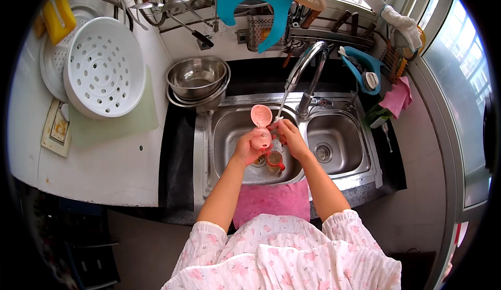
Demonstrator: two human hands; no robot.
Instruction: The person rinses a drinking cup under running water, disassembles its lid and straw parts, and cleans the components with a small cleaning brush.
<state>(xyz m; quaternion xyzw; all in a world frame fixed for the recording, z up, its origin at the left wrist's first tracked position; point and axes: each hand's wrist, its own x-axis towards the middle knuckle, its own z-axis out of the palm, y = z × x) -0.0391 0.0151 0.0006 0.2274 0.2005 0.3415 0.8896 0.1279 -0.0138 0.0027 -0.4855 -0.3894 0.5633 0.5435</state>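
My left hand (247, 148) is closed around a pink flip-top bottle lid (261, 116), its round cover standing up. Beside it, my right hand (292, 137) has its fingers pinched together under the running tap (305, 67). A small whitish patch shows at those fingertips; I cannot tell whether it is an object or splashing water. Both hands are over the left basin of the steel sink (223, 128). Below them in the basin sits a small clear cup with a red handle (275, 160).
Stacked steel bowls (197, 79) stand left of the sink. A white colander (104, 65) leans at the far left. The right basin (334, 139) adjoins mine. A blue caddy (360, 71) and pink cloth (397, 98) are at the right. Utensils hang behind.
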